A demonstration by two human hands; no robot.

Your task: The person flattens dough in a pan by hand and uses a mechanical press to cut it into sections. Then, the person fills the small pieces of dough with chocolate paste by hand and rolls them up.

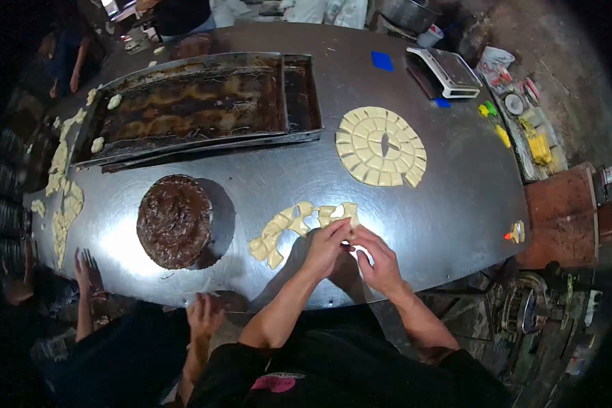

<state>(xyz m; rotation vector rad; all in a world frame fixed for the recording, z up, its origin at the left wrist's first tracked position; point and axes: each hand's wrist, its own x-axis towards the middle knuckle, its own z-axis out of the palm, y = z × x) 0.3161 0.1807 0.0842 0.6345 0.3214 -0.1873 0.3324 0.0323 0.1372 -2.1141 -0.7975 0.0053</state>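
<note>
My left hand (326, 246) and my right hand (379, 257) meet over the metal table (449, 197), fingertips pinched together on a small piece of pale dough (350, 234). That piece sits at the right end of a curved row of cut dough pieces (285, 224). Farther back lies a round sheet of dough cut into several squares (381, 146). A dark chocolate-coated cake (175, 219) stands to the left of my hands.
Dark greasy baking trays (197, 102) lie at the back left. Dough scraps (64, 197) line the left edge. A scale (445, 71) and a blue scraper (381, 60) sit at the back right. Another person's hands (204, 314) rest at the near edge.
</note>
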